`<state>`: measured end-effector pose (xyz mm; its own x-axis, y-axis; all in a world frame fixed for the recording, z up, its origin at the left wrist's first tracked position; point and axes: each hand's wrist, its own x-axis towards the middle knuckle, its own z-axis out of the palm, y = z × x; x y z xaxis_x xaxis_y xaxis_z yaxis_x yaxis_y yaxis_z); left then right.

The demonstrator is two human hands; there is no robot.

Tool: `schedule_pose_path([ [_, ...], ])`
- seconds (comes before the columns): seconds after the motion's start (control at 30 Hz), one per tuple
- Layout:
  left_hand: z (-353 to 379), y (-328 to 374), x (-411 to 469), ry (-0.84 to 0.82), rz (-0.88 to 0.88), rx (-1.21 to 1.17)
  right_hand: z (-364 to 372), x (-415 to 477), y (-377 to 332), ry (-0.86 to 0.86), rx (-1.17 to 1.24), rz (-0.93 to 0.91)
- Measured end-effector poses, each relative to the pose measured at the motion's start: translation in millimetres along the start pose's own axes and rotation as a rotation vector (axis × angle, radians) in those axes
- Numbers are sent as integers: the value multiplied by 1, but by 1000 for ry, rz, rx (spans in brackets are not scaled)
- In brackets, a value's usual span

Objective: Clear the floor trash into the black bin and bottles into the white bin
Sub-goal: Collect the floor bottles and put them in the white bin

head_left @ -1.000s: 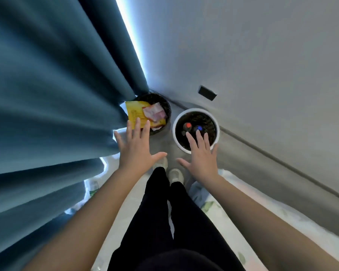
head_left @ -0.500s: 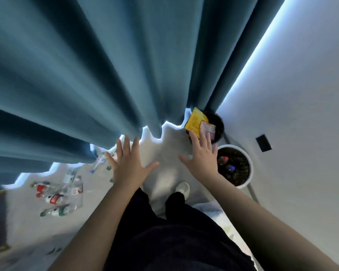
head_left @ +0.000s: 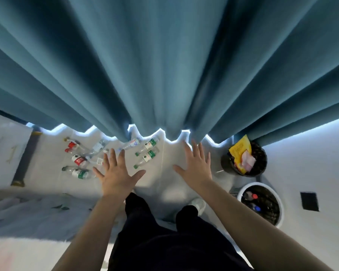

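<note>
Left hand (head_left: 117,173), right hand (head_left: 196,166) empty, fingers spread wide. Bottles (head_left: 149,155) scattered, eleven o'clock: likely light, slick, crushable, so grip mid-body. White bin (head_left: 281,214) waits, four o'clock.

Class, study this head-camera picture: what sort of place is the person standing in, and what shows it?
Likely an indoor room, perhaps in a home: floor-length teal curtains, a small black bin and white bin by the wall, and plastic bottles lying on the pale floor.

The curtain (head_left: 164,65) hides the far rim of the black bin (head_left: 224,163) at three o'clock. Labels on the bottles (head_left: 79,160) at nine o'clock are too small to read.
</note>
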<state>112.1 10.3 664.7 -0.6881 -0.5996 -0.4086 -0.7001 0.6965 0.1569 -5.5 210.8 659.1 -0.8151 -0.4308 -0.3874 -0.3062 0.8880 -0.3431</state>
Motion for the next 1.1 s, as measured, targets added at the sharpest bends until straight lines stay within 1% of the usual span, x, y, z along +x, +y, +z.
schedule_pose_path([
  [0.1,-10,-54,25,-18,-51,-51,19,20,-54,-35,-52,-16],
  [0.17,-17,-91,45,-39,-53,-44,33,32,-90,-66,-46,1],
  [0.3,-33,-156,89,-57,-62,-20,62,64,-149,-184,-27,49],
  [0.4,-36,-190,127,-101,-60,24,85,90,-174,-251,-15,105],
  [0.5,-15,-208,167,-153,-16,84,115,123,-183,-306,-24,151],
  [0.63,53,-219,236,-218,54,142,188,189,-176,-374,-1,228],
  [0.67,73,-222,256,-237,60,155,212,207,-173,-389,20,255],
  [0.7,114,-229,285,-259,51,146,256,232,-162,-402,38,290],
  [0.73,136,-231,303,-260,53,151,281,247,-156,-411,62,326],
  [0.8,157,-233,324,-266,68,170,307,265,-151,-435,109,383],
  [0.83,185,-237,344,-268,74,188,339,280,-142,-455,100,392],
  [0.9,247,-243,380,-280,142,259,401,314,-118,-497,62,390],
  [1.0,323,-252,421,-311,321,437,478,350,-87,-551,22,351],
  [1.03,345,-255,434,-315,347,460,499,359,-78,-571,16,334],
  [1.1,381,-259,459,-322,341,458,536,373,-63,-626,7,298],
])
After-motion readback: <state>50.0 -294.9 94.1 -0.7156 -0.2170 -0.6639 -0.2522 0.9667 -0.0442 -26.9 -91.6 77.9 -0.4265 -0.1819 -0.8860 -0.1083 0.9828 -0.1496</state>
